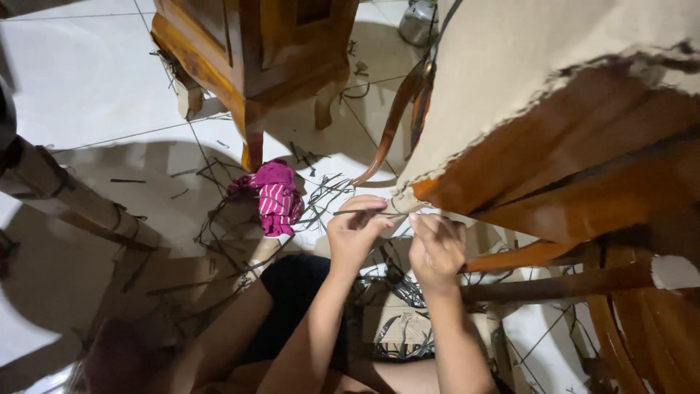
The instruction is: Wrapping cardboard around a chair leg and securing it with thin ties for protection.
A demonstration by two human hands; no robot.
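Left hand [355,232] pinching thin dark strip [364,211]; right hand [436,244] curled at paper wrap [525,80] edge; white tiled floor [87,80] beyond hands, strip-littered.

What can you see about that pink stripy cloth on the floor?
The pink cloth looks like soft fabric, bright magenta with thin white stripes on its lower part. It lies crumpled in a heap on the white tiled floor, beside a wooden furniture leg, among thin dark strands. Neither hand touches it.
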